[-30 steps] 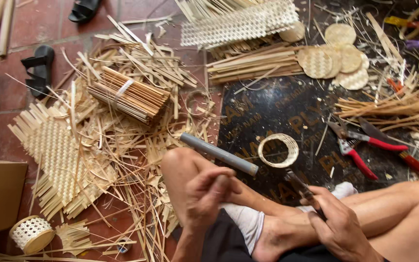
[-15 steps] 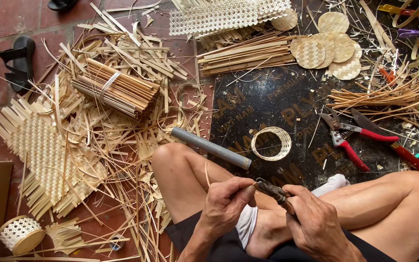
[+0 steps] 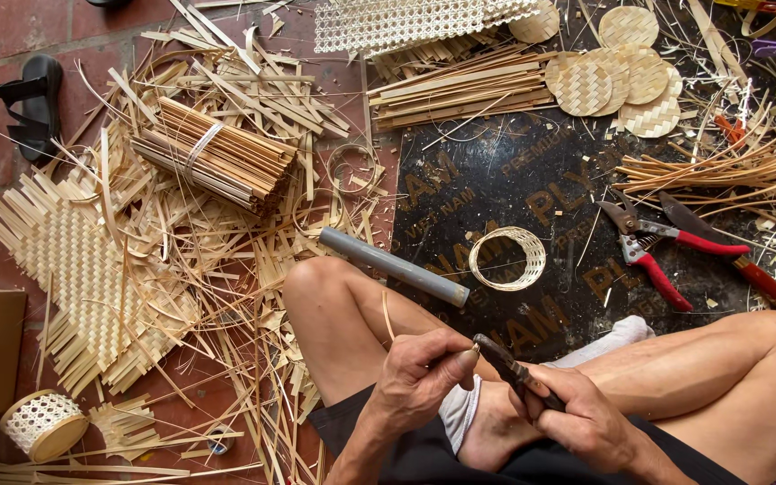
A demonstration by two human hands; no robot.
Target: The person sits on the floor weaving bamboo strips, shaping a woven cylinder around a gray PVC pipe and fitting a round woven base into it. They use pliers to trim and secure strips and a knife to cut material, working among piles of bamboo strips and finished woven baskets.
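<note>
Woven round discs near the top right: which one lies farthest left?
The large woven disc beside the flat strip bundle; the other discs overlap to its right or sit above it.

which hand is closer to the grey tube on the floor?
Left. The left hand sits just below the grey tube, near its lower end. The right hand, gripping the dark knife, is further off to the tube's lower right.

Glossy black board (image 3: 532, 171), matt bamboo strips (image 3: 217, 162)
</note>
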